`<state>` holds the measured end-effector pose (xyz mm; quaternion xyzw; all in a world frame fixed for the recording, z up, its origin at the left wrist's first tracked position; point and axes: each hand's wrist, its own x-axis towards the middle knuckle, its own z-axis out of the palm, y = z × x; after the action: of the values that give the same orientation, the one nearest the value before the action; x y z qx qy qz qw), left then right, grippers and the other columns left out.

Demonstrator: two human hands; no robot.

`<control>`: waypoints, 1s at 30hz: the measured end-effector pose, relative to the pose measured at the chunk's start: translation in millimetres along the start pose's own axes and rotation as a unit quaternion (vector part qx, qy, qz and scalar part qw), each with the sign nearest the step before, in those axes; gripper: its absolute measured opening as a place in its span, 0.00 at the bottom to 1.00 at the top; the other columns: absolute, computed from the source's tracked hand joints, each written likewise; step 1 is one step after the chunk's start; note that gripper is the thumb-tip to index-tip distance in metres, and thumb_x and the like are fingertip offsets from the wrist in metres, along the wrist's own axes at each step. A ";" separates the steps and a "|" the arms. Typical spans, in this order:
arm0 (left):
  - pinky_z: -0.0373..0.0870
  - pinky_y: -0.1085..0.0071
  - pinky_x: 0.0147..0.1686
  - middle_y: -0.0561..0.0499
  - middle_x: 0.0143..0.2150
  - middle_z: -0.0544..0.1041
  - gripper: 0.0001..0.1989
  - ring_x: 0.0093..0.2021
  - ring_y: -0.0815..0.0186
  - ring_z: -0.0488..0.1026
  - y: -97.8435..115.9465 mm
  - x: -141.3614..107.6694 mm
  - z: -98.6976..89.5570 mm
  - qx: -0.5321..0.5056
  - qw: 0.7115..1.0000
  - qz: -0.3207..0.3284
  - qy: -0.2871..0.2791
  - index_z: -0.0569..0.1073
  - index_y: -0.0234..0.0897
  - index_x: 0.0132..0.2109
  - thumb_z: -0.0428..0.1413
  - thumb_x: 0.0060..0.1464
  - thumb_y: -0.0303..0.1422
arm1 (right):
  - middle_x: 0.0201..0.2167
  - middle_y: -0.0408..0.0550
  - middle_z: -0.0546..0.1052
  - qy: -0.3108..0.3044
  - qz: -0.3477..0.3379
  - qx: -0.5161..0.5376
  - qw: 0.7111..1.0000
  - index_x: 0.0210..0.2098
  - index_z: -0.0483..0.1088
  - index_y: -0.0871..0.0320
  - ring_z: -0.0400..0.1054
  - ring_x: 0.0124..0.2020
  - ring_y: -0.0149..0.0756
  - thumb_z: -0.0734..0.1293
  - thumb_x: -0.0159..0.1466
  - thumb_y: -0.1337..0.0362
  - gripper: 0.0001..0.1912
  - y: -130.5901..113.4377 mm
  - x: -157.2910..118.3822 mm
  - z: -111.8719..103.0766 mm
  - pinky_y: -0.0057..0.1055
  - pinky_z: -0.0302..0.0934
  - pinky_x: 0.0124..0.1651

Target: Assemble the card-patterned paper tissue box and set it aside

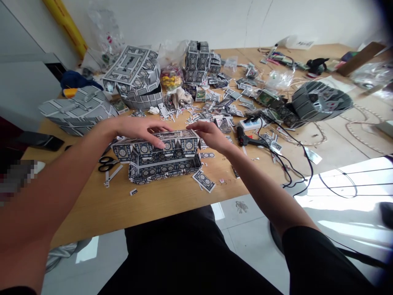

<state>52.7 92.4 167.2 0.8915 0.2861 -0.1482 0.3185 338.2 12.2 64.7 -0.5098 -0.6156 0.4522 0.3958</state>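
Left hand [138,128] laid from above over the lid [188,146] of a box [162,175] pieced together from playing cards, thumb on the near face, fingers spread across the top; firmness of hold impossible to tell. Right hand [211,134] at the right end of the same lid, fingertips along its far edge, thumb hidden; resting or pinching, likewise not to be told. Beneath, the base [184,166], standing on the worktop [92,209], left of centre, inside exposed toward the near edge; lid tilted above, hinged or merely propped unclear.

Handling, by judgement: very light, springy rather than rigid, smooth-faced and apt to slip under dry fingertips, with seams liable to buckle or part under a hard squeeze. Best taken at both short ends, low on the base, with flat fingers and even pressure; lid best steadied along its folded edges.

Just to the right, a loose card [204,181]; to the left, scissors [107,164]. Farther right, a glue gun [250,138]; on the far side, scattered cards [227,104].
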 end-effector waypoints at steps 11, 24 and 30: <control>0.61 0.50 0.72 0.46 0.79 0.64 0.55 0.75 0.41 0.65 12.0 -11.5 35.4 0.056 0.996 -0.035 0.058 0.61 0.53 0.78 0.65 0.48 0.63 | 0.47 0.54 0.85 0.002 0.043 0.045 0.998 0.50 0.81 0.56 0.80 0.49 0.44 0.72 0.71 0.59 0.12 0.3 -24.9 -2.5 0.49 0.78 0.57; 0.60 0.49 0.73 0.41 0.80 0.62 0.57 0.75 0.40 0.64 27.1 -16.0 62.2 0.090 0.992 -0.027 0.085 0.57 0.49 0.80 0.62 0.51 0.67 | 0.50 0.55 0.84 0.008 0.056 0.029 0.998 0.48 0.81 0.57 0.79 0.45 0.43 0.78 0.63 0.52 0.19 -2.9 -33.9 -4.0 0.41 0.80 0.46; 0.58 0.52 0.74 0.44 0.80 0.62 0.55 0.77 0.43 0.62 21.7 -18.2 56.6 0.076 0.994 -0.011 0.082 0.58 0.49 0.79 0.63 0.52 0.65 | 0.46 0.53 0.85 -0.007 0.047 0.029 0.998 0.47 0.82 0.57 0.79 0.44 0.42 0.77 0.64 0.50 0.19 -6.3 -31.8 -5.1 0.42 0.78 0.48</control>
<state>46.8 34.2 143.2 0.9190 0.3090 -0.0994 0.2239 346.6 -18.8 71.3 -0.5238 -0.5801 0.4912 0.3844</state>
